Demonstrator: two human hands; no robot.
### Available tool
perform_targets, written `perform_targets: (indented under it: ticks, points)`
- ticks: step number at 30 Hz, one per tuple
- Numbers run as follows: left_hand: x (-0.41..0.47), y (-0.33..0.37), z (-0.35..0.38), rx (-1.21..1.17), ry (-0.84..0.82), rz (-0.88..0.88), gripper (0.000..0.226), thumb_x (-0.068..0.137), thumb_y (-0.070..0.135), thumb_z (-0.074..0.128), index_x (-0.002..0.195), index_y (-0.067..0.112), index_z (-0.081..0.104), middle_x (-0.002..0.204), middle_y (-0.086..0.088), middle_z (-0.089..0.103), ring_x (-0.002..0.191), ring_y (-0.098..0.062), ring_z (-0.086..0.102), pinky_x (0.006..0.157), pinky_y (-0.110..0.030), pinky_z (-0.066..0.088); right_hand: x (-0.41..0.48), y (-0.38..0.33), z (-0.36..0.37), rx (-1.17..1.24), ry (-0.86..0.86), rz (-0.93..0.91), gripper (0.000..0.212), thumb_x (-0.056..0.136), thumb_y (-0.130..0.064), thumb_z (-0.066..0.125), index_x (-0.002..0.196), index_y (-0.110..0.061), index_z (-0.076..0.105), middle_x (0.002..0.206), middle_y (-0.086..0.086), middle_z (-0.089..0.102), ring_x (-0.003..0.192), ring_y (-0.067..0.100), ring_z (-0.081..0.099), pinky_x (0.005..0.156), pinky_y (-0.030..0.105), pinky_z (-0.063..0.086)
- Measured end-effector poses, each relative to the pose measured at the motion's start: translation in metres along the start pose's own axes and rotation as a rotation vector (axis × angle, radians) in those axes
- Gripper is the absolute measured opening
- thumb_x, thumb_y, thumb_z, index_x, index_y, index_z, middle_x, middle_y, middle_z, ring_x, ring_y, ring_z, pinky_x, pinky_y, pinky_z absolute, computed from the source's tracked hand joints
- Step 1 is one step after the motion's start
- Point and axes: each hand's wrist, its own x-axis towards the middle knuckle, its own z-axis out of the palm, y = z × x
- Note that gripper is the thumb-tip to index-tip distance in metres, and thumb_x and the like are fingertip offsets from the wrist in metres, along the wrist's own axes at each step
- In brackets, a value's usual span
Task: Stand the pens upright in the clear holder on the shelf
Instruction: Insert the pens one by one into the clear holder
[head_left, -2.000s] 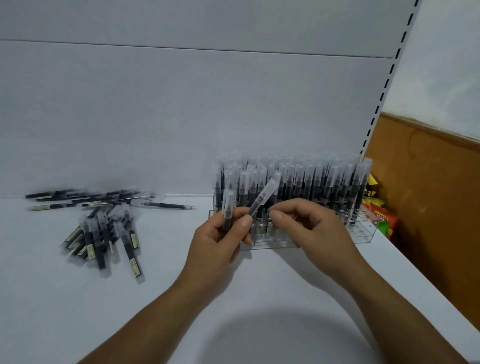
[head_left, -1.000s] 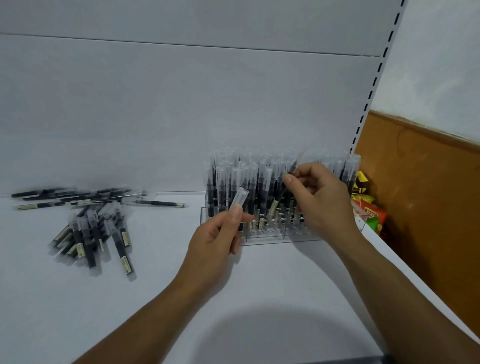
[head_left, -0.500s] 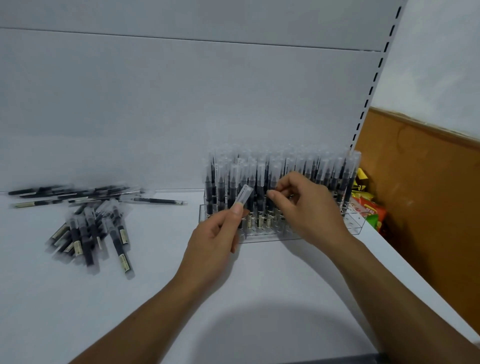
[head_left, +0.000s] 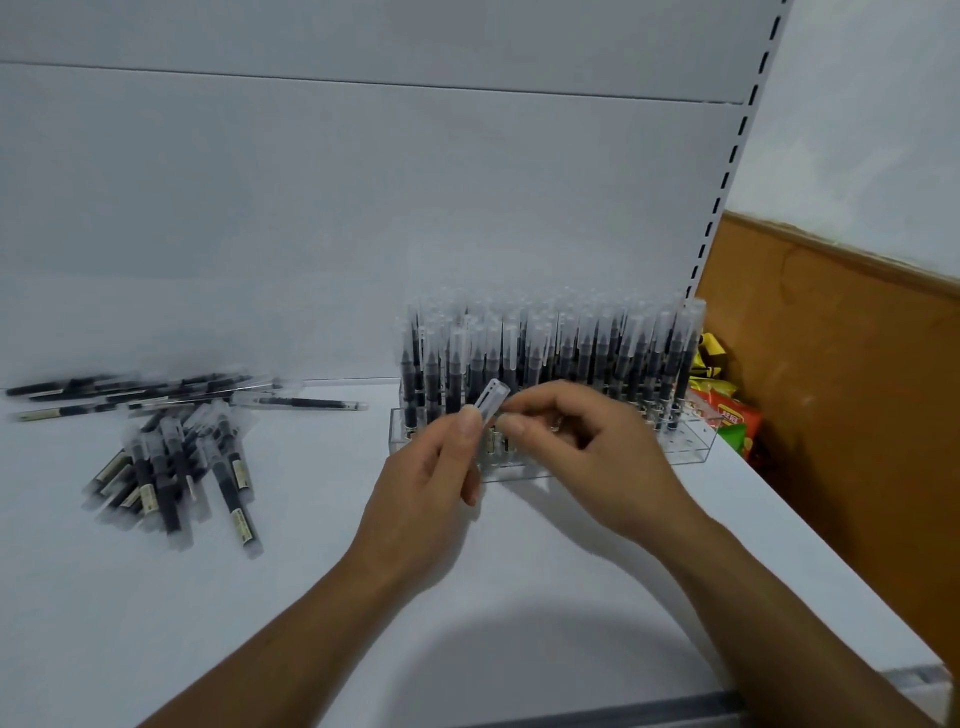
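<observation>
A clear holder (head_left: 698, 449) stands at the back right of the white shelf (head_left: 311, 597), packed with several upright black pens (head_left: 571, 348) with clear caps. My left hand (head_left: 426, 488) is in front of the holder's left end, shut on a single pen (head_left: 493, 402) whose clear cap points up and right. My right hand (head_left: 592, 457) is beside it, thumb and forefinger pinched against that same pen just under the cap. Several loose pens (head_left: 171, 467) lie in a heap at the left, with a row of more pens (head_left: 156, 397) behind them.
Colourful snack packets (head_left: 727, 415) lie right of the holder, by a brown panel (head_left: 857, 405). A slotted white upright (head_left: 727, 182) rises behind the holder. The shelf's grey front edge (head_left: 623, 714) runs across the bottom.
My right hand took a pen from my left hand, stood it among the pens in the holder, then came back to the pen that my left hand holds.
</observation>
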Motion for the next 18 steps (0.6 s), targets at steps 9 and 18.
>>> perform_targets:
  ticks: [9,18]
  points:
    - [-0.005,0.003,0.002,0.136,-0.07,0.142,0.026,0.09,0.06,0.041,0.083,0.04,0.055,0.067,0.025,0.06,0.066,0.006,0.056,0.061,-0.005,0.038,-0.004,-0.002,0.017,0.216,-0.059,-0.049,0.006,0.086,-0.015,0.072,0.082,-0.019,0.072,0.08,-0.007,0.058,0.057,0.007,0.041,0.058,0.017,0.037]
    - [-0.009,0.001,0.001,0.172,-0.143,0.194,0.063,0.084,0.076,0.032,0.13,0.036,0.046,0.093,0.028,0.064,0.084,0.005,0.062,0.068,-0.007,0.041,-0.01,-0.011,0.014,0.327,-0.064,-0.042,0.005,0.089,-0.01,0.068,0.09,-0.015,0.066,0.06,-0.01,0.057,0.051,0.011,0.045,0.051,0.027,0.044]
